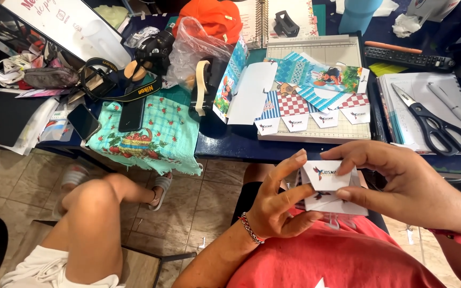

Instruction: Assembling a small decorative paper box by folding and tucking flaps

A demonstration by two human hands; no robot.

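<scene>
Over my lap I hold a small white folded paper box [328, 186] with a little printed mark on its flaps. My left hand [278, 202] grips its left side, thumb underneath and forefinger up along the edge. My right hand [401, 184] closes over the top and right side, fingers pressing a flap down. Both hands are below the front edge of the dark blue table [230, 144].
On the table lie a paper cutter board [316, 53] with printed, unfolded box sheets [316, 112], black scissors [436, 125] on a notebook, a camera [153, 50], a tape roll [203, 80] and a floral cloth [150, 133]. Another person's bare leg [94, 213] is at my left.
</scene>
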